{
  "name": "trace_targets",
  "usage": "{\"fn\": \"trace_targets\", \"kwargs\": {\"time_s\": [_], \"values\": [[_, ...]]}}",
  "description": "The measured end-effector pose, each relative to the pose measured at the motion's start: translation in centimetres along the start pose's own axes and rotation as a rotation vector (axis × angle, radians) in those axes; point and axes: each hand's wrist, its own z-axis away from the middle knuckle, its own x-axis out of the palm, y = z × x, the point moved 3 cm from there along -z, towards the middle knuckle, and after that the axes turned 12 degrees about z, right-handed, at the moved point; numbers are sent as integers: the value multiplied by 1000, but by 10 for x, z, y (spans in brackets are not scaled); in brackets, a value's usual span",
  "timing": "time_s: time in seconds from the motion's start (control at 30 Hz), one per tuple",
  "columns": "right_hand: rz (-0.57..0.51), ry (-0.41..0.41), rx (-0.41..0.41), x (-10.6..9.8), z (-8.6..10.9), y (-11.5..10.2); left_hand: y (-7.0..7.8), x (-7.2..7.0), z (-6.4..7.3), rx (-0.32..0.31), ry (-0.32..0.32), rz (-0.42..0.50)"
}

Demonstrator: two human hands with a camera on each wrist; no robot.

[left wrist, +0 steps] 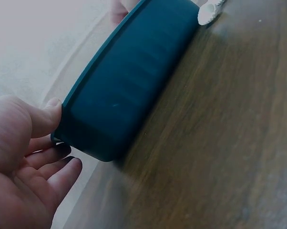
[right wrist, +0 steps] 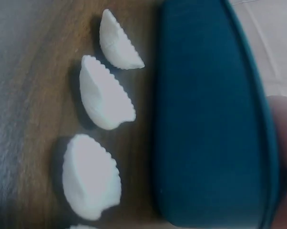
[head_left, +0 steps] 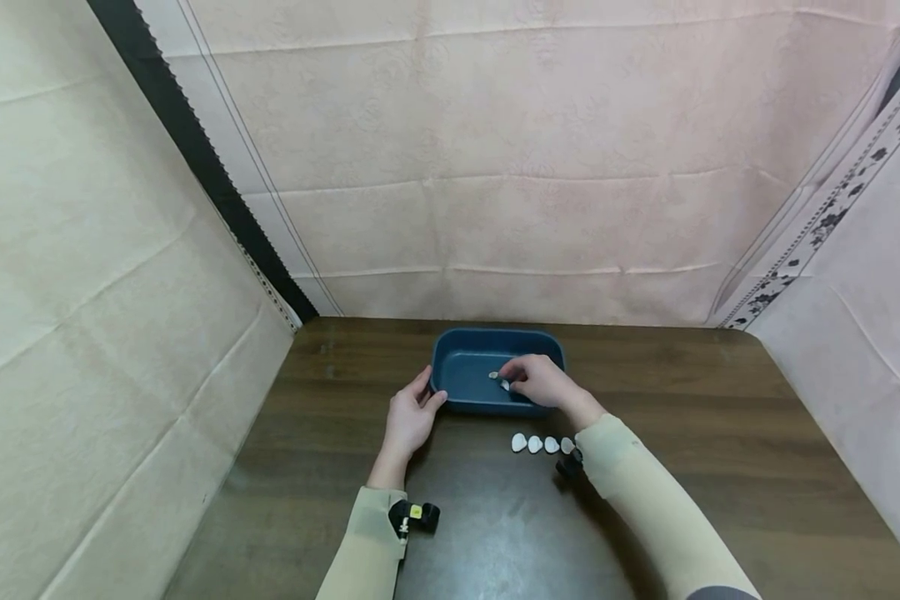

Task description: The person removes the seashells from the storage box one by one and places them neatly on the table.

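Note:
A dark blue rectangular tray (head_left: 465, 407) stands on the table. My left hand (head_left: 410, 417) holds its left end; in the left wrist view the thumb (left wrist: 50, 112) presses the rim at the corner and the other fingers lie beyond and below it. My right hand (head_left: 543, 382) reaches into the tray from the right, with a small white seashell (head_left: 505, 385) between its thumb and fingertips. Another small shell (head_left: 493, 375) lies just left of those fingers on the tray floor. In the right wrist view the tray wall (right wrist: 210, 119) hides most of the right hand.
In front of the tray, several white ridged seashells (head_left: 535, 444) stand in a row on the brown wooden table (head_left: 330, 433); the right forearm's wrist camera (head_left: 568, 463) is close to the row's right end. Pale cloth walls (head_left: 510, 217) enclose the table's back and sides.

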Motion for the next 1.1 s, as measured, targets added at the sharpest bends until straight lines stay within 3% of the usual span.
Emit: {"fn": "trace_targets", "kwargs": {"time_s": [0.27,0.7,1.1], "values": [[54,-37,39,10,-10,1,0,1,1,11,-6,11],[128,-2,104,13,-12,1,0,-1,0,15,-1,-2],[110,-26,122,13,-11,0,2,-1,0,17,-2,-1]]}}
